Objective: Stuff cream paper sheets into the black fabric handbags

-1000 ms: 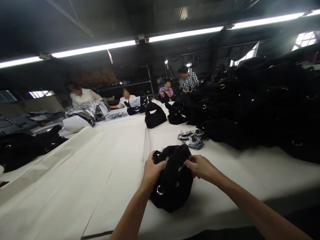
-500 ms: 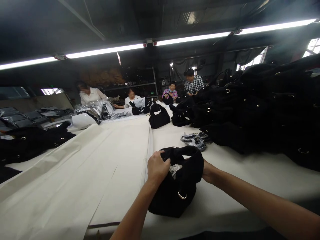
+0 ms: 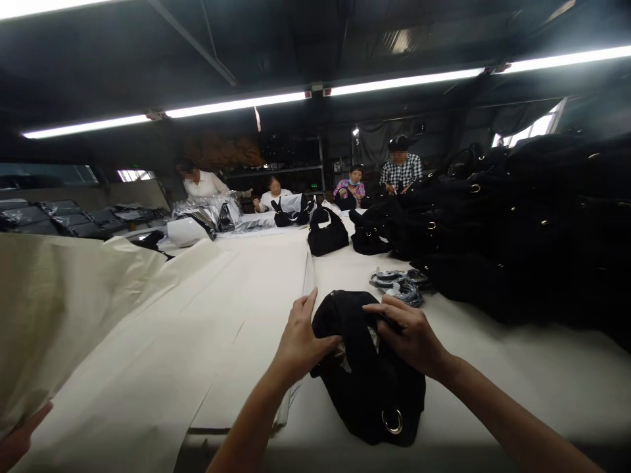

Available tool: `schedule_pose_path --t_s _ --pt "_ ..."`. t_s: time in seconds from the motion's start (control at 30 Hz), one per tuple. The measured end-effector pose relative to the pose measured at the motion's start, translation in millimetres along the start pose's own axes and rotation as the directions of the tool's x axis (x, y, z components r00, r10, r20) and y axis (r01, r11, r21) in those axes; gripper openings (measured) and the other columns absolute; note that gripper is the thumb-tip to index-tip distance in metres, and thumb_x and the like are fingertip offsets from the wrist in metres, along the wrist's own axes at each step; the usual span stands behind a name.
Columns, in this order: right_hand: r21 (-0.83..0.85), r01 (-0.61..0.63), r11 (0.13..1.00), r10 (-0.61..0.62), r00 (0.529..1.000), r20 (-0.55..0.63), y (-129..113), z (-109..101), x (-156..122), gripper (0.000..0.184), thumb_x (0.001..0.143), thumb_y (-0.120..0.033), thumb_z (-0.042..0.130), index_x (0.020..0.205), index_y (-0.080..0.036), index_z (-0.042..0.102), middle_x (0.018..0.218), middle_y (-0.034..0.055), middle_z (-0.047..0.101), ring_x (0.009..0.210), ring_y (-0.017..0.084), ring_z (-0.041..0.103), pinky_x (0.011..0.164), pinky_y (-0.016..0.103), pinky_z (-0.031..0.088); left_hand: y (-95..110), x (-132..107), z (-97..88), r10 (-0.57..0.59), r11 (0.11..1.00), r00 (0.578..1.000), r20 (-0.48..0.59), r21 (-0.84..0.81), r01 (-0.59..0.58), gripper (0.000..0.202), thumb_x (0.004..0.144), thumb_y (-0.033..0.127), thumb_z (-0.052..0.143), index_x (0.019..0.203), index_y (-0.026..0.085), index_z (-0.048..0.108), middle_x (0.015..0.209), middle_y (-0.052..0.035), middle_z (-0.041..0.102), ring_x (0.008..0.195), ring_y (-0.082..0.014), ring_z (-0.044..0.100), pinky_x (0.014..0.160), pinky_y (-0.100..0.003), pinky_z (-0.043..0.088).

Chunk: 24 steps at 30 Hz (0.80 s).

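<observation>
A black handbag stands on the white-covered table in front of me, a gold ring low on its near side. Its handle arches over the opening, where pale crumpled stuffing shows. My left hand grips the bag's left rim, thumb at the opening and forefinger pointing up. On the right side, my right hand is closed on the bag's upper edge beside the handle, its fingertips partly hidden. Just beyond lie several plastic-wrapped dark straps.
A big heap of black bags fills the right side. Another black handbag stands farther back. At lower left, another person's hand is by a raised cream sheet. Several people work at the far end.
My right hand has come from behind the bag onto its top edge. The bag has turned, with its handle now across the opening. A cream sheet has risen at left beside another person's hand.
</observation>
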State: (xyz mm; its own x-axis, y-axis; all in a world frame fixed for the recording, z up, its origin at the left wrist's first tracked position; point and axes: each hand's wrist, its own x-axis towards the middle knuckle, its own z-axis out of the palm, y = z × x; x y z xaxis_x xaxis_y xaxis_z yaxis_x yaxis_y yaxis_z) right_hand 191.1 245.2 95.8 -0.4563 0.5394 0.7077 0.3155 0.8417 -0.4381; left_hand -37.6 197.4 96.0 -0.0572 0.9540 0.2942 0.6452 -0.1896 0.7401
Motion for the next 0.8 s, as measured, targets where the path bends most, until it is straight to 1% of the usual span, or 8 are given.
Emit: schedule_pose_path --t_s 0.07,0.17,0.3,0.4,0.47,0.53,0.63,0.8 --pt "0.068 0.030 0.997 -0.034 0.998 0.054 -5 0 2 0.028 0.093 -0.017 0.050 0.115 -0.022 0.067 0.087 0.0033 0.056 0.077 0.017 0.057 0.068 0.030 0.048 5 14 -6.6 0.134 0.991 0.990 0.044 -0.008 -0.134 0.091 0.065 0.026 0.078 0.148 0.020 0.041 0.148 -0.0149 0.044 0.137 -0.0325 0.042 0.113 -0.045 0.037" --pt "0.170 -0.003 0.985 -0.025 0.986 0.164 -4 2 6 0.028 0.093 -0.016 0.050 0.114 -0.022 0.067 0.089 0.0034 0.057 0.080 0.017 0.056 0.070 0.030 0.047 11 29 -2.7 0.248 0.969 0.965 0.086 -0.024 -0.247 0.061 0.069 0.025 0.076 0.127 0.020 0.060 0.125 -0.0104 0.065 0.115 -0.0273 0.061 0.101 -0.039 0.047" --pt "0.148 -0.204 0.968 0.180 0.971 0.158 3 2 13 0.030 0.093 -0.023 0.056 0.122 -0.023 0.065 0.095 0.0042 0.060 0.090 0.020 0.059 0.081 0.034 0.050 6 35 11.2 0.148 0.977 0.989 -0.012 0.160 -0.144 0.016 0.077 0.032 0.069 0.089 0.021 0.067 0.083 -0.0020 0.072 0.076 -0.0196 0.066 0.067 -0.028 0.046" --pt "0.060 -0.213 0.975 0.216 0.975 -0.046 -7 -4 21 0.030 0.091 -0.029 0.062 0.120 -0.021 0.067 0.096 0.0059 0.063 0.087 0.021 0.061 0.080 0.036 0.052 -3 35 17.4 0.052 0.962 0.987 -0.151 0.274 -0.009 0.019 0.079 0.040 0.066 0.086 0.021 0.069 0.077 -0.0027 0.072 0.069 -0.0200 0.065 0.060 -0.027 0.038" --pt "0.063 -0.178 0.982 0.182 0.981 -0.069 -21 -8 29 0.019 0.091 -0.031 0.062 0.103 -0.021 0.074 0.094 0.0061 0.066 0.085 0.021 0.063 0.078 0.034 0.052 -7 34 19.0 0.022 0.943 0.980 -0.199 0.331 0.046 0.023 0.080 0.043 0.065 0.084 0.021 0.070 0.073 -0.0046 0.072 0.067 -0.0218 0.066 0.057 -0.028 0.034" --pt "0.089 -0.267 0.960 0.253 0.957 0.142 -32 -10 38 0.017 0.089 -0.031 0.061 0.085 -0.022 0.075 0.087 0.0046 0.070 0.079 0.021 0.066 0.070 0.031 0.053 -8 34 19.3 0.024 0.932 0.976 -0.218 0.357 0.057 0.023 0.080 0.042 0.064 0.083 0.021 0.072 0.072 -0.0061 0.073 0.066 -0.0230 0.066 0.057 -0.029 0.032" --pt "-0.100 -0.385 0.917 0.380 0.772 0.509 -30 -3 53 0.018 0.081 -0.020 0.060 0.064 -0.019 0.068 0.064 0.0020 0.066 0.056 0.017 0.060 0.049 0.026 0.044 -9 36 17.7 0.007 0.936 0.971 -0.237 0.343 0.077 0.021 0.081 0.038 0.062 0.082 0.021 0.073 0.074 -0.0072 0.074 0.068 -0.0238 0.067 0.057 -0.029 0.032" --pt "-0.296 -0.125 0.947 0.294 0.709 0.641 0 19 74 0.023 0.063 -0.005 0.061 0.050 -0.019 0.049 0.051 -0.0006 0.050 0.048 0.011 0.039 0.049 0.027 0.028 -20 43 12.6 -0.076 0.949 0.955 -0.285 0.275 0.157 0.020 0.078 0.037 0.063 0.079 0.021 0.074 0.076 -0.0075 0.074 0.072 -0.0248 0.068 0.060 -0.029 0.035"
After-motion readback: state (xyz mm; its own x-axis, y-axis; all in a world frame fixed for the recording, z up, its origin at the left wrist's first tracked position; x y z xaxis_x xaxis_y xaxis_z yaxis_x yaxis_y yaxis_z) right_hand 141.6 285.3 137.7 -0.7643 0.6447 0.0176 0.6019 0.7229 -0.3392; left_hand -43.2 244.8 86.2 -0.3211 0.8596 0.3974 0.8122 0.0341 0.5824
